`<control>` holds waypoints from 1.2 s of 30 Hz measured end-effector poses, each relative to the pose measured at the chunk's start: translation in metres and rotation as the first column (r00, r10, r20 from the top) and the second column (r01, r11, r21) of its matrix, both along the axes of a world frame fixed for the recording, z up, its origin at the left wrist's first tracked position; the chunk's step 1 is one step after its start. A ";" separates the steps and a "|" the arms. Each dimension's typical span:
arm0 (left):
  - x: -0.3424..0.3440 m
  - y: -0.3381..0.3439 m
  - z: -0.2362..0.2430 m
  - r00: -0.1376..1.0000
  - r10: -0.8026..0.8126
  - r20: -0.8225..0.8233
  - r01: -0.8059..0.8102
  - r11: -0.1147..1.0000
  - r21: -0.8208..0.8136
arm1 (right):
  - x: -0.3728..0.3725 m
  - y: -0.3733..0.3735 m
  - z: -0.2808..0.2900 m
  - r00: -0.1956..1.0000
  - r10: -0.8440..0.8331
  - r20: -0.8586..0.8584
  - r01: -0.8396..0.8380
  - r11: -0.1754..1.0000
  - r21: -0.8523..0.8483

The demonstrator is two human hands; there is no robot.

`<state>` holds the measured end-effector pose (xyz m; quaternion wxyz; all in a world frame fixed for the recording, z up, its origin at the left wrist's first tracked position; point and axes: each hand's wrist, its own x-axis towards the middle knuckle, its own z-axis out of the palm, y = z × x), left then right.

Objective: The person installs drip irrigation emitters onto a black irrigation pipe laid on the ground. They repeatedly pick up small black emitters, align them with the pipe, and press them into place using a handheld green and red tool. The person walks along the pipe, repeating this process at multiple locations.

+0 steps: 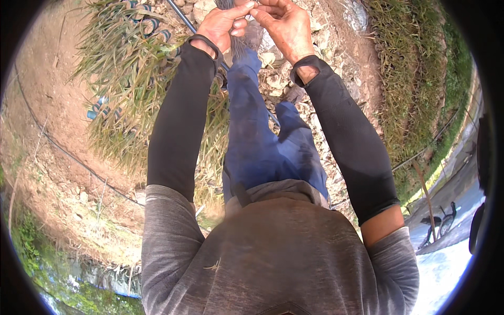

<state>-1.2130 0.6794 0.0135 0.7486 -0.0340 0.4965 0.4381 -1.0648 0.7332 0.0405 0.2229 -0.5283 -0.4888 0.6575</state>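
Note:
My left hand (224, 25) and my right hand (282, 23) meet at the top of the view, both in long black arm sleeves. Between them hangs a dark bundle of thin strands (237, 44); my left hand's fingers close around its upper part. My right hand's fingertips pinch at the same spot, touching my left hand's fingers. Below the hands are my legs in blue trousers (257, 142) and my grey shirt (273, 252). The top of the bundle is cut off by the frame's edge.
Stony ground (336, 37) lies under my feet. A heap of cut grass with blue-striped tubes (123, 68) lies to the left, crossed by a thin metal rod (181, 16). A black hose (63, 149) runs over bare soil. A grassy bank (409, 79) and a parked bicycle (440, 223) are on the right.

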 end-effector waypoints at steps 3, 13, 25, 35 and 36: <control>0.006 0.003 0.006 0.995 0.019 -0.103 -0.021 1.000 -0.019 | -0.001 -0.002 -0.002 1.000 0.009 0.019 -0.010 0.998 0.056; 0.019 -0.001 0.011 0.937 0.125 -0.327 -0.097 0.990 0.100 | 0.003 0.006 -0.026 0.997 0.063 -0.039 -0.060 0.996 0.067; 0.012 -0.010 0.000 0.938 0.073 -0.340 -0.084 0.996 -0.018 | 0.011 0.014 -0.031 0.970 0.231 0.072 -0.242 0.943 0.229; -0.006 0.005 0.004 0.894 0.028 -0.448 -0.041 0.999 -0.019 | 0.029 0.040 -0.028 0.912 0.346 0.219 -0.404 0.849 0.342; -0.006 0.008 0.005 0.873 0.002 -0.488 -0.020 0.999 -0.032 | 0.029 0.045 -0.026 0.896 0.369 0.247 -0.440 0.810 0.388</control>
